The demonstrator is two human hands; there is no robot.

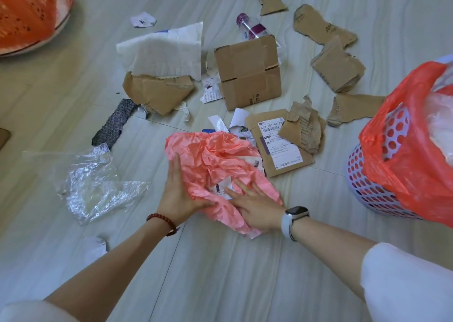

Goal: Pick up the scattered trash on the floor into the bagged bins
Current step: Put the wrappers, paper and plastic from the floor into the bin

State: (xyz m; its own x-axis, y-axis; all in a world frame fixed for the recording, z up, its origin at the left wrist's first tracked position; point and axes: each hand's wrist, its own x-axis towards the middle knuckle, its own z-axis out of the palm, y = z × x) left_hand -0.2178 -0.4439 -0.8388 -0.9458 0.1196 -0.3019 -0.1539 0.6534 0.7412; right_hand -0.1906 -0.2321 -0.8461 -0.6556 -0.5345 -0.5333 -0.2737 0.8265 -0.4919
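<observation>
While both my hands press flat on the crumpled pink bag (220, 159), it lies on the floor (220, 260) between them — my left hand (180, 191) against its left edge with fingers straight, my right hand (255, 205) spread over its near corner. Paper scraps show in its folds. Just past my fingertips sits a labelled cardboard envelope (282, 147); clear plastic film (98, 186) lies left of my left hand. Right of my right hand stands the lilac bin (367, 189) with its red liner (414, 135) — well apart.
</observation>
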